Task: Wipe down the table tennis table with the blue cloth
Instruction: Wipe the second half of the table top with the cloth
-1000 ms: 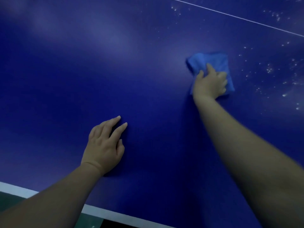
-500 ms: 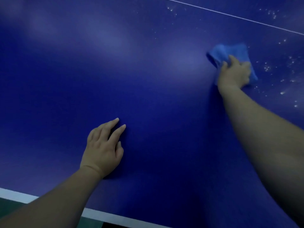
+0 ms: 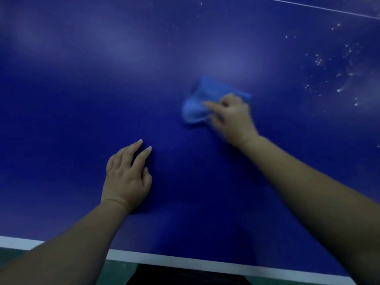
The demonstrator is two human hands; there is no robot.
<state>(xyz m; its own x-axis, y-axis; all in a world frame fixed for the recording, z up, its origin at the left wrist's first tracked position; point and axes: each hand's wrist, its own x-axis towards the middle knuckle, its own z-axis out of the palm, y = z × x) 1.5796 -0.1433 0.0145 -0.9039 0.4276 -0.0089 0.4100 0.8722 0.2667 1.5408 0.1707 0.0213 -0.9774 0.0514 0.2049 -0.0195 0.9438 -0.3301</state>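
Head-worn view, steeply down, close.

One table tennis table (image 3: 82,120), filling the view; one blue cloth (image 3: 197,108) just off centre toward 12 o'clock; two hands: left hand (image 3: 125,177) toward 8 o'clock, right hand (image 3: 234,118) toward 2 o'clock; two white lines: broad edge stripe (image 3: 185,262) at 6 o'clock, thin line (image 3: 318,8) at 1 o'clock; pale specks (image 3: 339,89) at 2 o'clock, too many and too small to count.

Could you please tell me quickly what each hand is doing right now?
Left hand: open, flat on the table.
Right hand: holding the blue cloth against the table.
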